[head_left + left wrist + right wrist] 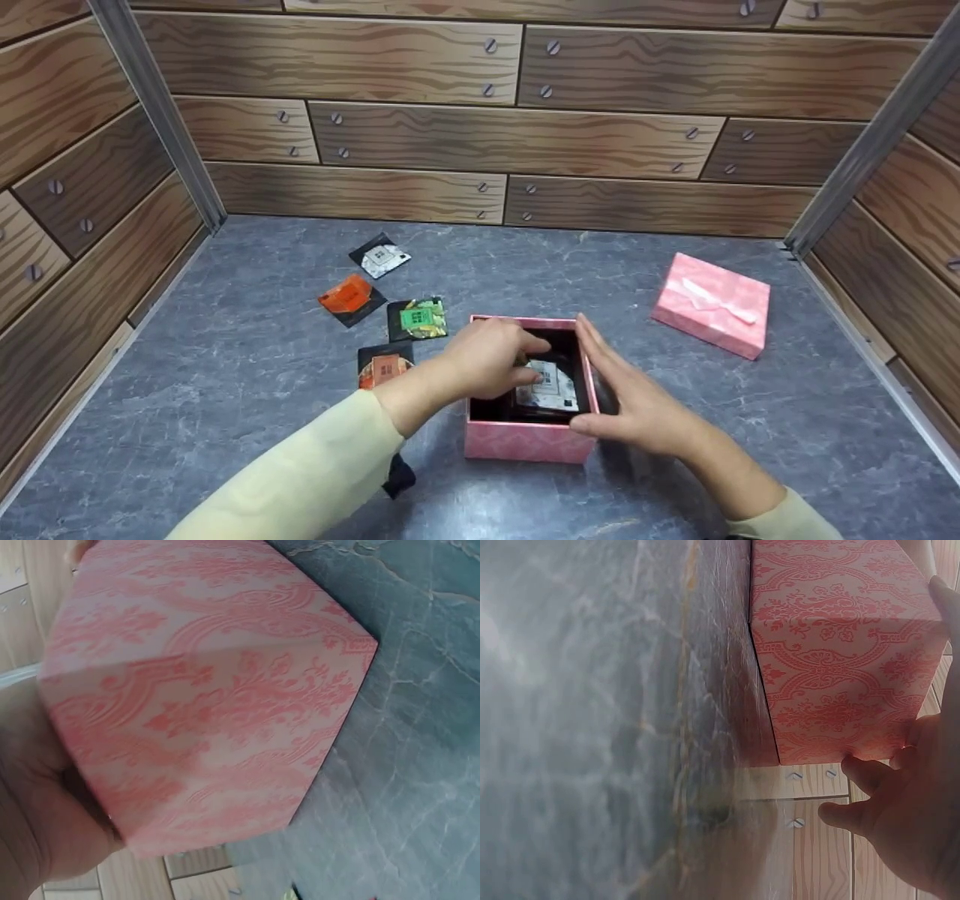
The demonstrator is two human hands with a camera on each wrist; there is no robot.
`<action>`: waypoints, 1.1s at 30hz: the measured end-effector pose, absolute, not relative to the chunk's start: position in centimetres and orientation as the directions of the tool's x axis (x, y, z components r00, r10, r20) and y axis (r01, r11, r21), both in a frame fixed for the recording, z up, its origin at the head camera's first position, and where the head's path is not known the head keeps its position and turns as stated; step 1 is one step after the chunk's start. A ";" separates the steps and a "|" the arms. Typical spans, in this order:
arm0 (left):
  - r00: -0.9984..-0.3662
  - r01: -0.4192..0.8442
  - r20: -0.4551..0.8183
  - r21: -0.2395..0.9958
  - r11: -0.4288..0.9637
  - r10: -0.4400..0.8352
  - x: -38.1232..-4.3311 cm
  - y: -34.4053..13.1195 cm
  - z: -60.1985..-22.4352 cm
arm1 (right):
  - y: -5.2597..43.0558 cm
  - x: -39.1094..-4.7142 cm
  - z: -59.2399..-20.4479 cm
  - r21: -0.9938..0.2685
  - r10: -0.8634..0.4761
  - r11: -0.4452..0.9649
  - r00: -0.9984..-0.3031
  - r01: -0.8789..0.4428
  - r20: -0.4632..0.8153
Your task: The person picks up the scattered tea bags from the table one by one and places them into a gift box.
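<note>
A pink patterned box point(529, 442) stands lidless at the middle of the table, its inside dark. My left hand point(491, 356) reaches into it over the left rim. In the head view the thumb overlaps a white-and-black sachet point(551, 390) inside, and the forefinger points across above it. The other fingers are hidden, so I cannot tell whether they pinch the sachet. My right hand point(637, 401) braces the box's right side with spread, fairly straight fingers, thumb by the near corner. Both wrist views show the box's patterned outer walls.
Left of the box lie a white sachet point(381, 256), an orange one point(351, 298), a green one point(418, 319) and a red-orange one point(384, 367), partly behind the left forearm. The pink lid point(712, 304) with a ribbon bow is at right. A black item point(400, 477) sits near the left sleeve.
</note>
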State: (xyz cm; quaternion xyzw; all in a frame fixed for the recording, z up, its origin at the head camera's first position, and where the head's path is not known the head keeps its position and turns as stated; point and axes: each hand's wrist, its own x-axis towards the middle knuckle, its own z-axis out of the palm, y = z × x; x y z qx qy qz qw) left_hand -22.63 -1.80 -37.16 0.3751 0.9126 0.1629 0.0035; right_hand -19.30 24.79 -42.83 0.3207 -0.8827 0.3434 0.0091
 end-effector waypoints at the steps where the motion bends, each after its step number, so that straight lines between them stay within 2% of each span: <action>1: -0.717 0.684 0.136 0.326 0.652 0.684 -22.6 -2.1 -36.9 | 24.8 -19.3 -42.8 -0.602 -0.559 0.559 -0.795 -0.570 0.235; 8: -0.761 0.631 0.280 0.531 0.566 0.586 -23.2 -5.7 -35.1 | 24.6 -19.2 -42.7 -0.595 -0.549 0.579 -0.806 -0.558 0.222; 16: -0.845 0.534 0.388 0.636 0.557 0.368 -24.9 -12.4 -34.3 | 24.7 -19.2 -42.7 -0.585 -0.552 0.582 -0.803 -0.565 0.226; 20: -0.886 0.462 0.383 0.668 0.584 0.262 -25.9 -15.4 -34.6 | 24.6 -19.3 -42.8 -0.581 -0.554 0.578 -0.799 -0.572 0.234; 25: -0.937 0.342 0.314 0.730 0.592 0.154 -27.1 -18.4 -35.3 | 24.7 -19.3 -42.9 -0.578 -0.554 0.579 -0.797 -0.575 0.239; 33: -0.960 0.249 0.278 0.789 0.562 0.036 -28.9 -22.5 -38.1 | 24.7 -19.3 -43.0 -0.588 -0.554 0.572 -0.798 -0.573 0.239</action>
